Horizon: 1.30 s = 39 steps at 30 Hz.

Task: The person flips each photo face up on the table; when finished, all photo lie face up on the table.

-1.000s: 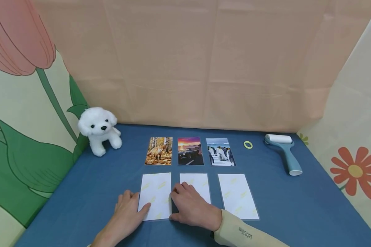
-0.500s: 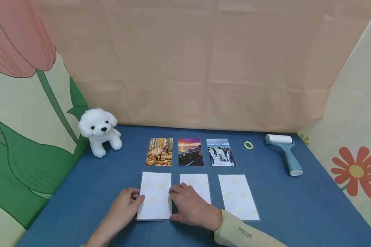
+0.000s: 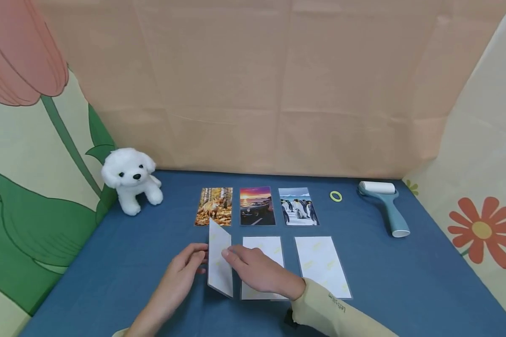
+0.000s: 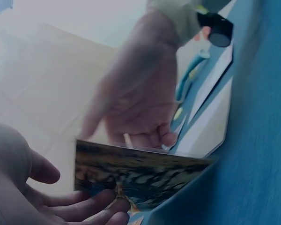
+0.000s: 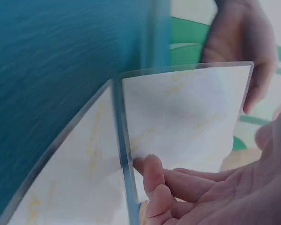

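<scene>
A photo card (image 3: 220,262) with a clear border stands tilted up on its right long edge in the head view, its white back to the right. In the left wrist view its picture side (image 4: 136,173) faces my left hand (image 4: 51,197), whose fingers touch it while the thumb is apart. My right hand (image 3: 259,269) is on the white-back side. Its fingertips (image 5: 152,166) touch the white back (image 5: 182,112) near the edge, with the thumb off the card. Two more white-backed cards lie to the right, the middle one (image 3: 265,244) partly covered by my right hand, the other (image 3: 322,267) beyond it.
Along the back lie a fox photo (image 3: 214,206), a car photo (image 3: 257,206) and a penguin photo (image 3: 298,206). A green-yellow ring (image 3: 335,196) and a lint roller (image 3: 390,208) are at right. A white plush dog (image 3: 130,180) sits at left. Blue cloth (image 3: 88,281) covers the table.
The left card has gone from lying flat to standing up, its left side raised. My left hand has moved right and up with it. My right hand has turned, showing its thumb side.
</scene>
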Motion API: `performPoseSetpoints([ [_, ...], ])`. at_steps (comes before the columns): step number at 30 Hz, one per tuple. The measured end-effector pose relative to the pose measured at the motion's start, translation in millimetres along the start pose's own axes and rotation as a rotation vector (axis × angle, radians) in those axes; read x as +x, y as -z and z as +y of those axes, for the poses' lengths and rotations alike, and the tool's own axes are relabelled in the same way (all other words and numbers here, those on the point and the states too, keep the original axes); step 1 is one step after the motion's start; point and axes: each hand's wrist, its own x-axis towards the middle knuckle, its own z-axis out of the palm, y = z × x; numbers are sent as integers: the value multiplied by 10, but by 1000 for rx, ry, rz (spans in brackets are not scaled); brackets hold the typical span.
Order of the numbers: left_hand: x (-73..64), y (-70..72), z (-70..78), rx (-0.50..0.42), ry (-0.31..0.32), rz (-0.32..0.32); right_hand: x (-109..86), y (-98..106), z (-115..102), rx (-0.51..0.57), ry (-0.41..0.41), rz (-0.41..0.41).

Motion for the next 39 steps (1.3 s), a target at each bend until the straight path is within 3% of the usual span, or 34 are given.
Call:
performPoseSetpoints([
  [7,51,-183,-72,58,-16,-84,15,113,9,234,-90,-20],
  [18,72,-276,-150,259,-46,-150,-15,165,121,362,-32,32],
  [27,92,-276,-134,272,-24,-156,-104,186,147,476,22,197],
  [32,75,-279,-129,227,-26,-118,-132,182,151,468,78,327],
  [39,96,-271,-121,191,23,-62,-162,170,203,420,125,460],
])
